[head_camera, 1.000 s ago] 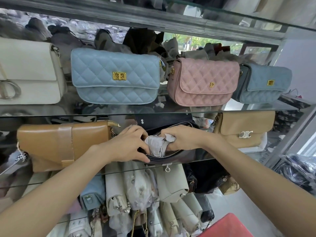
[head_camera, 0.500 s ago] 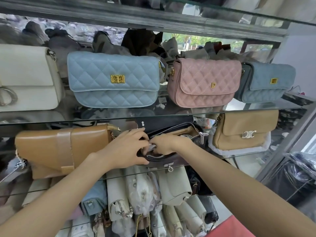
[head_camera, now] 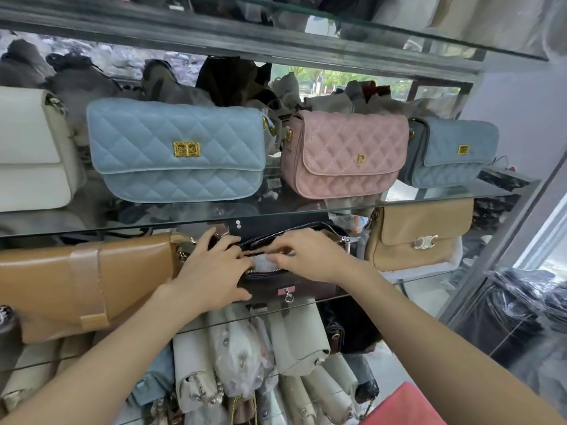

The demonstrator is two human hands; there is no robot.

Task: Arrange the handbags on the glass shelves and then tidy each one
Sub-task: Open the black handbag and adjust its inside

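Your right hand's fingertips [head_camera: 277, 252] curl down into the unzipped mouth of the black handbag [head_camera: 294, 282], pinching the pale stuffing paper [head_camera: 264, 262] that shows in the gap between your hands. Your left hand [head_camera: 211, 271] lies over the bag's left end, fingers bent across the top edge and thumb pressed along the front face, gripping it. Your right hand [head_camera: 310, 256] arches over the opening from the right, covering most of it, so how deep the paper sits cannot be told.

The black handbag stands on the middle glass shelf [head_camera: 408, 276], its zip pull [head_camera: 346, 240] hanging at the right end and a small metal ring [head_camera: 288, 297] on its front at the shelf edge. Just beside it on the left stands a tan flap bag [head_camera: 82, 280], close against your left wrist; on the right, a little apart, a beige bag with a silver clasp [head_camera: 420, 234].

The upper glass shelf [head_camera: 445, 199] juts out right above your knuckles. On it stand, left to right, a cream bag [head_camera: 30, 154], a light blue quilted bag [head_camera: 178, 148], a pink quilted bag [head_camera: 343, 154] and a darker blue quilted bag [head_camera: 454, 151]. Below your forearms, pale wrapped bags [head_camera: 239, 372] are packed upright together.
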